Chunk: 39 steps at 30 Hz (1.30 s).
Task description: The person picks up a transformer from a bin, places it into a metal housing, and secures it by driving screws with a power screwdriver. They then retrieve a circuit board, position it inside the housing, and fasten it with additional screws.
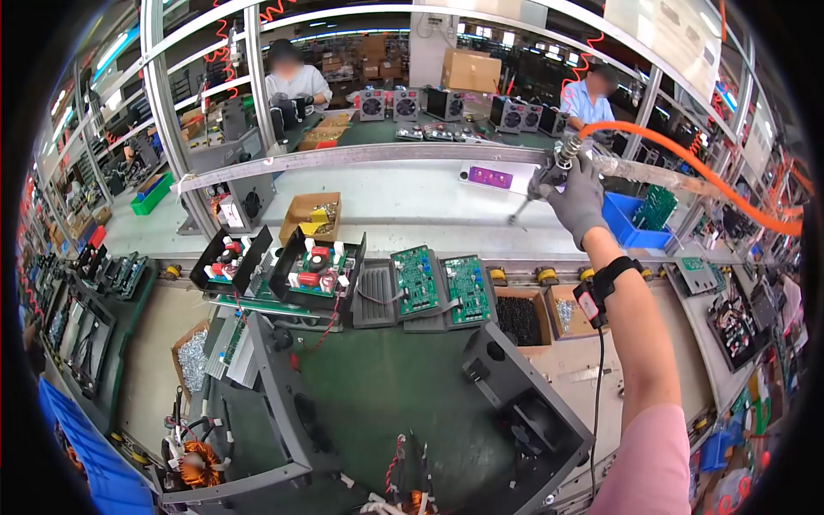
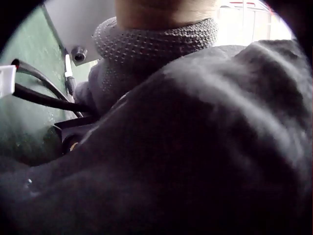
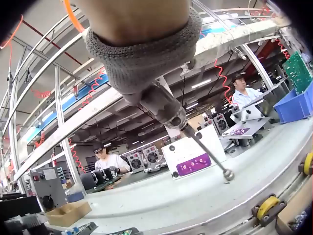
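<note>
My gloved right hand (image 1: 577, 204) is raised at the metal rail (image 1: 412, 156) and grips an air screwdriver (image 3: 164, 104). Its long bit (image 3: 208, 152) slants down over the white shelf, and an orange hose (image 1: 661, 137) runs off to the right. The head view does not take in my left hand. Its grey knitted glove (image 2: 146, 46) shows at the cuff in the left wrist view, while dark cloth (image 2: 205, 137) covers the fingers. Black cables (image 2: 44, 93) lie beside that glove, over a green surface.
Grey metal housings (image 1: 528, 403) stand on the green mat, a copper coil (image 1: 199, 463) at left. Along the back are green circuit boards (image 1: 418, 279), black heatsink units (image 1: 318, 270) and screw boxes (image 1: 571, 313). A blue bin (image 1: 635, 225) sits right. Two people work beyond the rail.
</note>
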Each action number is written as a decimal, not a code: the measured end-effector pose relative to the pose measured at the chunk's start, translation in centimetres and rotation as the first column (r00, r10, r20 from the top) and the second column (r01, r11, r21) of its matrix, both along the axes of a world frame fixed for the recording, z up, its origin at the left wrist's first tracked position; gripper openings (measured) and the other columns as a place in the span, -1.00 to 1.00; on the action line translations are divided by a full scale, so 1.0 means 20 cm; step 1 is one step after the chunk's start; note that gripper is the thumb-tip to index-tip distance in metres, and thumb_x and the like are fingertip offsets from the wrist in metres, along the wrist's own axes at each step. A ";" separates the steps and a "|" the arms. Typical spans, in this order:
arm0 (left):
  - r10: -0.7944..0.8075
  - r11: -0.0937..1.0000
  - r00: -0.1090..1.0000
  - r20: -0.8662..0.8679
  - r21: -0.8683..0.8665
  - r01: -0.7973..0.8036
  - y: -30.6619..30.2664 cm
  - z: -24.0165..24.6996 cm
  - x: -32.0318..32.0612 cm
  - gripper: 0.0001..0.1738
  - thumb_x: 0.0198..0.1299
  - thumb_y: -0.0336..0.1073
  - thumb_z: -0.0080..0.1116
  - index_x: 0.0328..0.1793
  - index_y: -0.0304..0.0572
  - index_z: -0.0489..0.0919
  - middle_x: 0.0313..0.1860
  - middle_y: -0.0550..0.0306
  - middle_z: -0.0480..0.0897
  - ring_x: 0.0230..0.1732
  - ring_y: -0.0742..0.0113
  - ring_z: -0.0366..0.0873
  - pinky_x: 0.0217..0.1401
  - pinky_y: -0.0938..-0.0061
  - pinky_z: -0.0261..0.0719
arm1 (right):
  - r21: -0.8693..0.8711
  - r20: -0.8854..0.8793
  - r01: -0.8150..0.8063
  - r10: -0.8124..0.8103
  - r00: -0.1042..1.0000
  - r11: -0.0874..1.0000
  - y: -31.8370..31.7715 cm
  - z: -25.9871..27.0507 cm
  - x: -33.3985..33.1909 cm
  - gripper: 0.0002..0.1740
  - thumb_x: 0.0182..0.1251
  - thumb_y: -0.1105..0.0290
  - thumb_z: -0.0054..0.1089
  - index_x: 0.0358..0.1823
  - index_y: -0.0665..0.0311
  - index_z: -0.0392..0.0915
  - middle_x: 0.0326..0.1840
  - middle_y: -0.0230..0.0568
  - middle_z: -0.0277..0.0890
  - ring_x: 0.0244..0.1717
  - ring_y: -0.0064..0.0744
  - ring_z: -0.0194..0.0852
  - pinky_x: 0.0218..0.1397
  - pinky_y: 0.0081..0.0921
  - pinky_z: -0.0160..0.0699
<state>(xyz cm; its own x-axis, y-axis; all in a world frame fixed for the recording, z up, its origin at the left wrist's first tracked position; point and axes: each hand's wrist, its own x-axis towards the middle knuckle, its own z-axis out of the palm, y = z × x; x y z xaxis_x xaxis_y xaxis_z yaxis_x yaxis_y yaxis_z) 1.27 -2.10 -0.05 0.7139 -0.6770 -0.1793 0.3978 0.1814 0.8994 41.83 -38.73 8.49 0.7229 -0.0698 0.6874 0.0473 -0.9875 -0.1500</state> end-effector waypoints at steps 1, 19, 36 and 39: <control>-0.019 0.997 0.990 -0.143 -0.073 0.009 0.01 0.02 0.00 -0.33 0.15 -0.29 0.33 0.35 -0.19 0.29 0.20 0.14 0.45 0.15 0.35 0.40 0.23 0.42 0.39 | 0.002 -0.001 0.009 -0.009 1.000 1.000 -0.01 0.03 -0.03 -0.12 0.01 0.08 0.42 0.36 0.16 0.24 0.41 -0.05 0.16 0.45 0.07 0.04 0.47 -0.09 0.07; -0.006 0.997 0.997 0.081 0.079 -0.001 -0.10 0.00 -0.06 0.10 0.04 0.48 0.10 0.35 -0.46 0.30 0.13 -0.02 0.53 0.13 0.23 0.51 0.26 0.36 0.39 | 0.152 -0.802 0.338 -0.084 0.592 0.929 -0.67 0.16 -2.59 -0.44 0.29 0.13 0.27 0.28 0.15 0.43 -0.03 -0.14 0.60 -0.01 -0.31 0.58 0.12 -0.41 0.53; -0.671 0.580 0.091 0.736 0.598 -0.553 -0.20 0.33 -0.07 -0.12 -0.31 0.33 0.40 0.09 -0.10 0.55 0.15 -0.08 0.41 0.27 -0.11 0.32 0.37 -0.01 0.20 | 0.140 -0.792 0.676 -0.328 0.515 0.723 -1.26 -0.79 -3.02 -0.37 0.08 -0.09 0.39 -0.07 0.32 0.53 -0.22 -0.01 0.60 -0.22 -0.09 0.54 -0.09 -0.22 0.47; -0.774 0.558 0.031 0.632 0.705 -0.438 -0.28 0.32 0.02 -0.18 -0.35 0.20 0.44 0.08 -0.07 0.58 0.17 0.00 0.44 0.28 -0.03 0.33 0.41 -0.04 0.12 | 0.308 -0.779 0.701 -0.254 0.574 0.643 -1.18 -0.81 -3.01 -0.39 0.10 -0.05 0.38 -0.02 0.32 0.54 -0.27 -0.11 0.61 -0.28 -0.31 0.50 -0.10 -0.31 0.46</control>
